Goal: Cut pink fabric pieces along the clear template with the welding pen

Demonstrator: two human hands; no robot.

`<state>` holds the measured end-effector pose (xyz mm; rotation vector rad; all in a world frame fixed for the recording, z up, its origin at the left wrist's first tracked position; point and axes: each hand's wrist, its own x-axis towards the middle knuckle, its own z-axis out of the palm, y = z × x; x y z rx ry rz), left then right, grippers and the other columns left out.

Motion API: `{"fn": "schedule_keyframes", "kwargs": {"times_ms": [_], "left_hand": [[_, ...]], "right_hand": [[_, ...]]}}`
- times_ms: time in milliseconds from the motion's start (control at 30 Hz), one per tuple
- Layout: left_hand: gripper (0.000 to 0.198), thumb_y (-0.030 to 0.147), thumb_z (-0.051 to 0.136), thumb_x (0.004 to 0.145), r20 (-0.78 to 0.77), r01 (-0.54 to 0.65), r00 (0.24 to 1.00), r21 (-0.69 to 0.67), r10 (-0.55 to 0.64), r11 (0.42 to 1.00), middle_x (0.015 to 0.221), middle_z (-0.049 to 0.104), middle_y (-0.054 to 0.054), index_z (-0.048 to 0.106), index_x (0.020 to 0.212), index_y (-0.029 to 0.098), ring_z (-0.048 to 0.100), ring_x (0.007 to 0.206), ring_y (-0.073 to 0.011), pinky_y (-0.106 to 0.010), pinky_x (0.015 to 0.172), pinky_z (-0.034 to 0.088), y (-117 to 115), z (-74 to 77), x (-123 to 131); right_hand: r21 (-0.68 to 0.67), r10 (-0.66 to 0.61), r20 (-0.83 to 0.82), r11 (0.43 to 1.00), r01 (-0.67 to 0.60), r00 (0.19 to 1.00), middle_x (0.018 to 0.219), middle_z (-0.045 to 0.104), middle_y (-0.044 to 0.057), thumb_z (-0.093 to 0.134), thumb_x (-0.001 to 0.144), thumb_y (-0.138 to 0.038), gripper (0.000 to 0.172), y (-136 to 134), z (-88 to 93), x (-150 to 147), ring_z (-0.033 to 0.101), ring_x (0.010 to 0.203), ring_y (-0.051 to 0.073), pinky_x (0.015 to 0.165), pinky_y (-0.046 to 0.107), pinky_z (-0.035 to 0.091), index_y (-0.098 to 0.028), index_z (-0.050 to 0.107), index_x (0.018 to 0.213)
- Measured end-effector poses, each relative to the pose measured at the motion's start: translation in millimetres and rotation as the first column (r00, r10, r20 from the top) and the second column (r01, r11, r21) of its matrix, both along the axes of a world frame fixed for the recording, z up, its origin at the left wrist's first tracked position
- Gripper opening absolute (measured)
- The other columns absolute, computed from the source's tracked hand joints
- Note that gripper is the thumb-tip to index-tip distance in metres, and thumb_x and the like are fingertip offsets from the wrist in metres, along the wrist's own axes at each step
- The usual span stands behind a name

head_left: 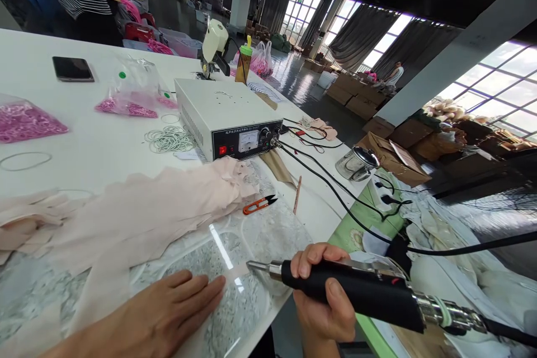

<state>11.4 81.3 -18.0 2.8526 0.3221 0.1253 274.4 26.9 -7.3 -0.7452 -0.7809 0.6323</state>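
Observation:
My right hand (323, 291) is wrapped round a black handheld tool (356, 291) with a cable at its rear. The tool's metal tip (258, 265) points left and meets the end of a thin pale strip (237, 272) on the marbled sheet (201, 251). My left hand (168, 307) lies flat, fingers stretched out, its fingertips at the strip's left end. Beyond it, a pile of pale pink fabric pieces (146, 207) spreads across the table. Orange thread snips (259, 205) lie beside the pile.
A control box (226, 117) with a meter stands behind the fabric. Around it are a bottle (243, 64), rubber bands (170, 139), bags of pink bits (27, 120), a phone (72, 69) and a glass jar (356, 163). Black cables (327, 179) run right. People stand further off.

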Motion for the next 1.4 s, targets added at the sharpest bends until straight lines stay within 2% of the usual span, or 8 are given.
{"fn": "schedule_keyframes", "kwargs": {"times_ms": [300, 400, 700, 900, 1067, 1200, 1400], "left_hand": [[0.087, -0.004, 0.044, 0.078, 0.006, 0.041, 0.999, 0.108, -0.042, 0.993, 0.153, 0.051, -0.009, 0.023, 0.161, 0.015, 0.065, 0.114, -0.0247, -0.035, 0.101, 0.049, -0.1, 1.9, 1.7], [0.085, -0.004, 0.044, 0.080, 0.003, 0.036, 0.999, 0.120, -0.037, 0.992, 0.153, 0.051, -0.008, 0.025, 0.160, 0.015, 0.064, 0.117, -0.0245, -0.035, 0.102, 0.048, -0.1, 3.8, 2.2], [0.082, -0.004, 0.044, 0.082, -0.017, 0.014, 1.000, 0.062, -0.013, 0.998, 0.155, 0.048, -0.008, 0.028, 0.160, 0.019, 0.060, 0.126, -0.0231, -0.033, 0.108, 0.044, -1.7, 2.1, 0.2], [0.077, -0.002, 0.044, 0.083, -0.023, 0.026, 0.999, 0.073, -0.025, 0.997, 0.155, 0.048, -0.009, 0.034, 0.157, 0.016, 0.061, 0.125, -0.0243, -0.035, 0.107, 0.047, -1.7, 5.2, 1.0], [0.077, 0.000, 0.047, 0.085, 0.032, -0.014, 0.999, 0.017, 0.013, 1.000, 0.153, 0.051, -0.008, 0.032, 0.158, 0.020, 0.062, 0.122, -0.0231, -0.033, 0.106, 0.046, -4.0, 6.0, 1.1], [0.065, -0.001, 0.042, 0.090, 0.078, -0.053, 0.996, 0.042, 0.049, 0.998, 0.148, 0.056, -0.009, 0.041, 0.153, 0.018, 0.064, 0.115, -0.0225, -0.034, 0.104, 0.045, -6.8, 9.3, 4.0], [0.045, 0.004, 0.038, 0.098, 0.129, -0.015, 0.992, 0.177, -0.008, 0.984, 0.138, 0.064, -0.012, 0.055, 0.140, 0.010, 0.064, 0.100, -0.0228, -0.033, 0.090, 0.047, -5.6, 13.8, 10.6]], "right_hand": [[0.022, 0.066, 0.028, 0.998, -0.067, 0.997, 0.078, 0.057, -0.002, 0.063, 0.084, -0.031, 0.009, 2.5, 3.2, 0.1, 0.054, 0.057, 0.012, 0.051, 0.028, 0.050, -0.025, 0.061, 0.090], [0.010, 0.061, 0.043, 0.998, -0.062, 0.997, 0.079, 0.056, -0.002, 0.063, 0.084, -0.033, 0.011, 2.1, 4.7, -0.3, 0.054, 0.057, 0.012, 0.050, 0.028, 0.049, -0.025, 0.061, 0.091], [-0.032, 0.085, 0.042, 0.996, -0.083, 0.996, 0.080, 0.055, -0.001, 0.063, 0.086, -0.037, 0.013, -11.2, 5.1, 6.0, 0.055, 0.058, 0.013, 0.051, 0.029, 0.050, -0.026, 0.063, 0.094], [-0.007, 0.103, 0.060, 0.995, -0.103, 0.993, 0.079, 0.055, -0.001, 0.063, 0.086, -0.035, 0.012, -8.6, 8.9, 1.6, 0.055, 0.058, 0.012, 0.051, 0.027, 0.050, -0.025, 0.062, 0.093], [-0.020, 0.109, 0.089, 0.994, -0.108, 0.990, 0.076, 0.053, -0.001, 0.065, 0.085, -0.035, 0.012, -8.0, 12.4, 1.2, 0.051, 0.055, 0.013, 0.048, 0.029, 0.048, -0.025, 0.060, 0.088], [-0.031, 0.096, 0.121, 0.995, -0.093, 0.988, 0.077, 0.051, -0.002, 0.063, 0.085, -0.036, 0.013, -7.0, 14.3, 0.1, 0.049, 0.054, 0.013, 0.047, 0.028, 0.047, -0.025, 0.060, 0.091], [-0.028, 0.123, 0.114, 0.992, -0.121, 0.986, 0.078, 0.051, -0.002, 0.062, 0.085, -0.038, 0.014, -3.1, 13.9, -12.9, 0.050, 0.054, 0.012, 0.047, 0.028, 0.047, -0.026, 0.060, 0.093]]}}
